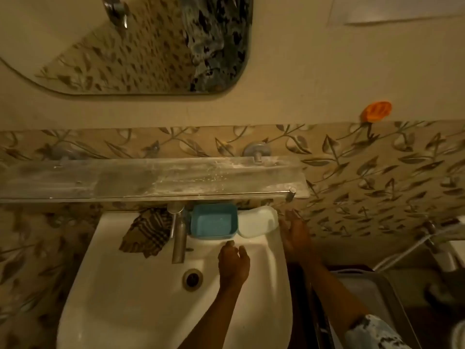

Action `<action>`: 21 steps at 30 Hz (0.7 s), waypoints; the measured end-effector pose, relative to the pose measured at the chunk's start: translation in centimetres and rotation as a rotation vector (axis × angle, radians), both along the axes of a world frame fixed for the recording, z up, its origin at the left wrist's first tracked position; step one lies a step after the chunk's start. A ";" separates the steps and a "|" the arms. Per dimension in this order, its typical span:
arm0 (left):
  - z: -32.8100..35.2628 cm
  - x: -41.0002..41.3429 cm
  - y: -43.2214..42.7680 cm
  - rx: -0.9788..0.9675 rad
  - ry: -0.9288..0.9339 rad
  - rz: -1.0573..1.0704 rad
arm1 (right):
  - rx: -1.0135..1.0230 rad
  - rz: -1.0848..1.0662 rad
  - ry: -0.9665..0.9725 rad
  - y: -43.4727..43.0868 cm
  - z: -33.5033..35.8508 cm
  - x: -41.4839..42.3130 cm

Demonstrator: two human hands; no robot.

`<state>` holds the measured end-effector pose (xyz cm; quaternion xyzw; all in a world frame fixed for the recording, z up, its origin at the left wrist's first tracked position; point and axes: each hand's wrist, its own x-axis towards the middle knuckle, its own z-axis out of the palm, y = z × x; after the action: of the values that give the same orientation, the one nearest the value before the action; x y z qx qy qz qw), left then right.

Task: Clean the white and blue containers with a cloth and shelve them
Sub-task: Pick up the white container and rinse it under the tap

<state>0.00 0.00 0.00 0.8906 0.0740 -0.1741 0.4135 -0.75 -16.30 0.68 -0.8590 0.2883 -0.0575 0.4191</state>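
Observation:
A blue container point(213, 221) and a white container point(257, 222) stand side by side on the back ledge of the white sink point(120, 285), right of the tap. A dark checked cloth point(147, 231) lies on the ledge left of the tap. My left hand point(232, 263) hovers over the basin just below the blue container, fingers loosely apart and empty. Reaching along the sink's right edge, my right hand point(294, 235) is open, its fingertips next to the white container's right side. Above them runs a dusty glass shelf point(151, 178).
A metal tap point(178, 238) juts over the basin, with the drain point(192, 278) below it. The shelf has a thin metal rail along its front. A mirror point(141, 44) hangs above. An orange holder point(376, 111) is stuck on the wall at right. A metal rack stands lower right.

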 end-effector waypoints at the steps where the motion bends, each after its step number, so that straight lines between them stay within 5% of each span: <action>1: -0.2 0.6 -0.5 -0.034 0.017 0.042 | 0.018 0.011 -0.017 -0.4 -0.3 0.3; 21: -0.1 0.1 -2.0 -0.351 -0.052 0.227 | 0.189 -0.032 -0.127 0.5 -0.9 -1.4</action>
<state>0.10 -1.98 -0.12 0.7952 0.1316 -0.1134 0.5809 -2.19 -15.81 -0.18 -0.8055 0.2791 -0.0912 0.5147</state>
